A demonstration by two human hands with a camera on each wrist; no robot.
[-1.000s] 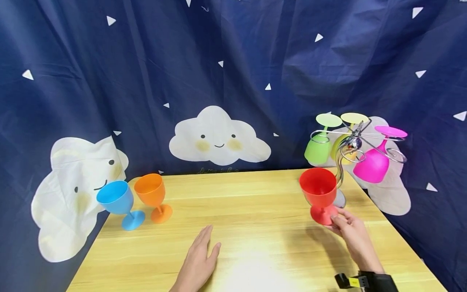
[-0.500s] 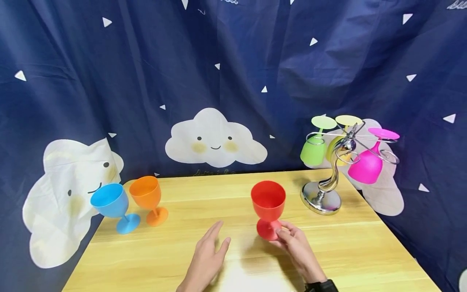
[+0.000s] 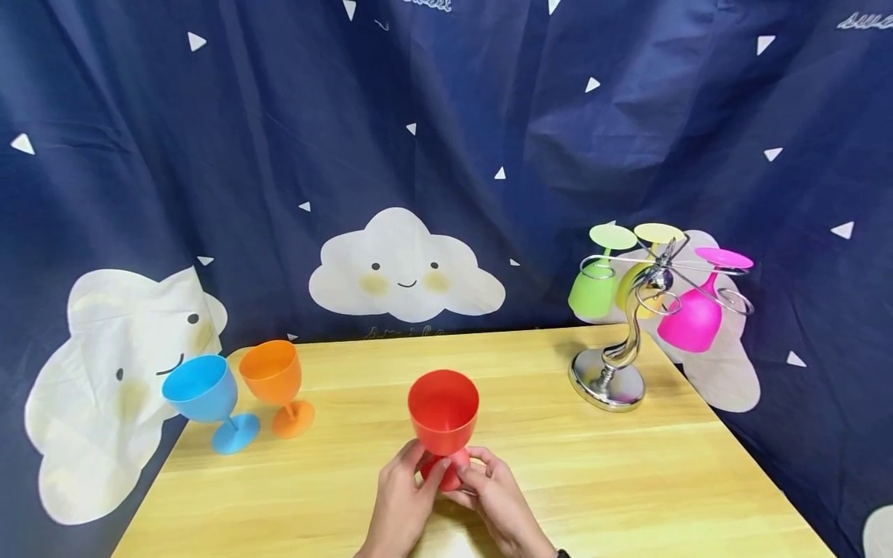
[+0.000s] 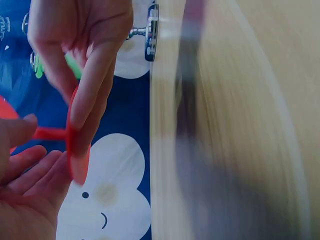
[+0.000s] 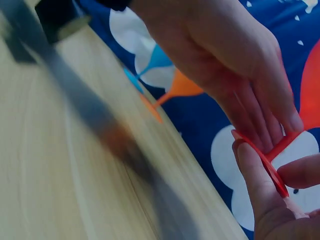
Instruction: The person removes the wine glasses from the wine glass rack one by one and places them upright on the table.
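Both hands hold a red plastic goblet [image 3: 443,418] upright above the tabletop, near the middle of the head view. My right hand [image 3: 501,502] pinches its round foot [image 5: 272,172] between thumb and fingers. On the other side, my left hand [image 3: 401,498] has its thumb [image 5: 295,122] at the stem and its fingers round behind it. The left wrist view shows the foot [image 4: 77,145] well off the wood, with fingers of the right hand [image 4: 92,85] lying flat under it. Part of the stem is hidden by the hands in the head view.
A chrome goblet rack [image 3: 608,384] stands at the back right. From it hang upside down a green goblet [image 3: 591,296], a yellow goblet [image 3: 628,288] and a magenta goblet [image 3: 691,321]. A blue goblet [image 3: 204,394] and an orange goblet [image 3: 274,376] stand upright at the left of the wooden table [image 3: 349,473].
My right hand has carried the red goblet from beside the rack leftward to the middle and nearer to me. My left hand, apart from it before, has come onto it.
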